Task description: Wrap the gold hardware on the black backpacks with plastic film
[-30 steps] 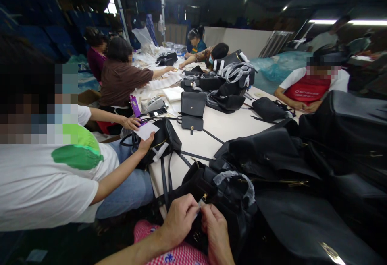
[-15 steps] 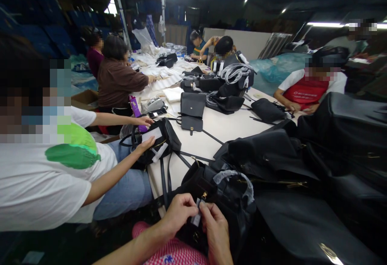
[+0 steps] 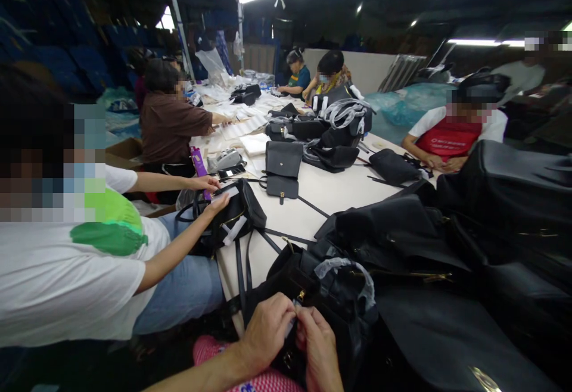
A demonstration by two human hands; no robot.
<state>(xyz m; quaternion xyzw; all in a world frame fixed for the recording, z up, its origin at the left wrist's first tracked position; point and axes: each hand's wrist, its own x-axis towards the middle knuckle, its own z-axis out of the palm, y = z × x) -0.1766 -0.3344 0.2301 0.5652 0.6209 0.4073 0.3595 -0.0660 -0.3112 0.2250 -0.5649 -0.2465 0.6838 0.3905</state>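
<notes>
A black bag (image 3: 333,314) with gold-coloured fittings lies in front of me, one handle (image 3: 357,270) wrapped in clear plastic. My left hand (image 3: 268,323) is closed in a pinch on a small whitish strip (image 3: 290,323) that hangs below a gold-coloured clasp (image 3: 301,295) on the bag. My right hand (image 3: 316,335) pinches the same strip from the other side, thumb and fingertips close to those of the left. Most of the strip is hidden behind my fingers, and I cannot tell whether it is plastic or paper.
Black bags (image 3: 393,225) are heaped at my right. At my left a co-worker in a white shirt (image 3: 107,285) handles another black bag (image 3: 250,207). More bags and wrapping lie along the white table (image 3: 322,192). Several other people work around it.
Both my hands stay at the strip. My left hand has turned and its fingers now cover more of it, drawing closer to my right fingertips. The view has shifted slightly.
</notes>
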